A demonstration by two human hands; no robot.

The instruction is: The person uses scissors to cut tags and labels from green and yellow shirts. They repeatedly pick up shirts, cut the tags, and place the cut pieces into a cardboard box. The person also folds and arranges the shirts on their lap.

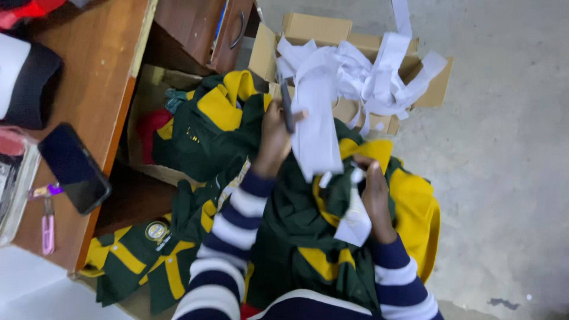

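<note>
Mid-frame, the left hand (274,139) has its fingers clamped round scissors (287,106) and a white strip (317,136), the right hand (373,192) pinches its lower end, limp and light, so probably best gripped near the ends.

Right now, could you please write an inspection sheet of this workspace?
Surface: brown wooden desk at left; grey concrete floor.
Job's things: green-and-yellow fabric garment on the lap; white paper strip.
Clutter: open cardboard box full of white paper strips; more green-and-yellow garments; black phone; pink paper clip.
Hands: left hand grips a dark tool and the strip; right hand presses the garment.
Cables: nothing seen.
Surroundings: wooden drawer with metal handle.
</note>
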